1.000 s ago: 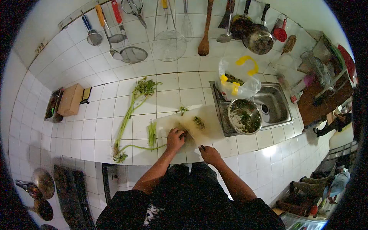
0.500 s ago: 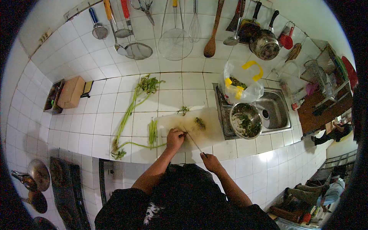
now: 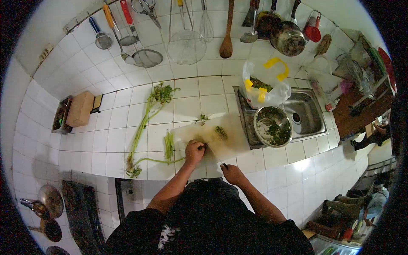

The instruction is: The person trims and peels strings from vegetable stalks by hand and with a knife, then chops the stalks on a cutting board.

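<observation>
My left hand (image 3: 194, 154) is closed over the cutting board (image 3: 238, 146), its fingertips pinching a small dark bunch of leafy greens (image 3: 203, 146). In my right hand (image 3: 233, 175) is the black handle of a knife (image 3: 218, 158); its blade points at the bunch, beside my left fingertips. Whether the edge touches the greens is too small to tell. Chopped greens (image 3: 220, 132) lie in a little heap on the board, and a leafy sprig (image 3: 202, 119) rests by its far edge. Cut green stalks (image 3: 169, 144) sit left of the board.
Long leafy stalks (image 3: 141, 123) stretch across the tiled counter at left. To the right, a metal bowl (image 3: 257, 138) of chopped greens and a plastic bag (image 3: 278, 91) stand by the sink (image 3: 312, 114). Utensils, including a wooden spoon (image 3: 226, 47), hang on the wall. Other people are at far right.
The camera view has tilted and shifted slightly. Both hands keep nearly the same places, with the knife still beside the left fingertips.
</observation>
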Demonstrator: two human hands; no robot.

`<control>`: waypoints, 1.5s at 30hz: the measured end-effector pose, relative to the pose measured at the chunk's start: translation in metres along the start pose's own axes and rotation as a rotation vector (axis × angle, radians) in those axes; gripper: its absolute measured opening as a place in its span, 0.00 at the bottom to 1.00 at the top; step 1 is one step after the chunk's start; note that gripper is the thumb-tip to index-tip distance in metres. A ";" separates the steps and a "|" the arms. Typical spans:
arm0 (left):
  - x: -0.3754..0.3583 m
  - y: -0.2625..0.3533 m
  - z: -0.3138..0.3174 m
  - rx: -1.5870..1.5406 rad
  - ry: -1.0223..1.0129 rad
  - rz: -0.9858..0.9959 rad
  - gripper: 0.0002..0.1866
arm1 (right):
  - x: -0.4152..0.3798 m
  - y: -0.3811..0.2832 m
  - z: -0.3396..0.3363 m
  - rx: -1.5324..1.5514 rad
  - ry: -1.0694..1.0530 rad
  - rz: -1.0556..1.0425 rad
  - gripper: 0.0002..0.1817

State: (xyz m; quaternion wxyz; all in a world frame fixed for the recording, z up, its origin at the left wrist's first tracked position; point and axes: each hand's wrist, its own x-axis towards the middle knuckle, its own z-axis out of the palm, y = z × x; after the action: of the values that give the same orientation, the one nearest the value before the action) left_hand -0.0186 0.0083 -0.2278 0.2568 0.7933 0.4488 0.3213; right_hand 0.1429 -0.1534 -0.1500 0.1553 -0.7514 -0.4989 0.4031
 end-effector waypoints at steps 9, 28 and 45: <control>0.000 0.008 -0.008 0.006 0.019 0.071 0.10 | -0.014 -0.018 -0.026 -0.069 -0.029 0.012 0.31; -0.003 0.023 -0.016 0.053 -0.001 0.076 0.09 | 0.013 0.004 -0.011 -0.054 0.104 -0.054 0.32; -0.002 0.016 -0.014 0.005 0.001 0.018 0.09 | 0.008 -0.010 0.003 0.037 -0.012 -0.040 0.32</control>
State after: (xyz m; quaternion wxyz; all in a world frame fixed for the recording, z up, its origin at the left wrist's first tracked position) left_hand -0.0208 0.0011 -0.2077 0.2519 0.7977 0.4427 0.3229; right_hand 0.1361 -0.1428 -0.1489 0.1742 -0.7358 -0.5071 0.4136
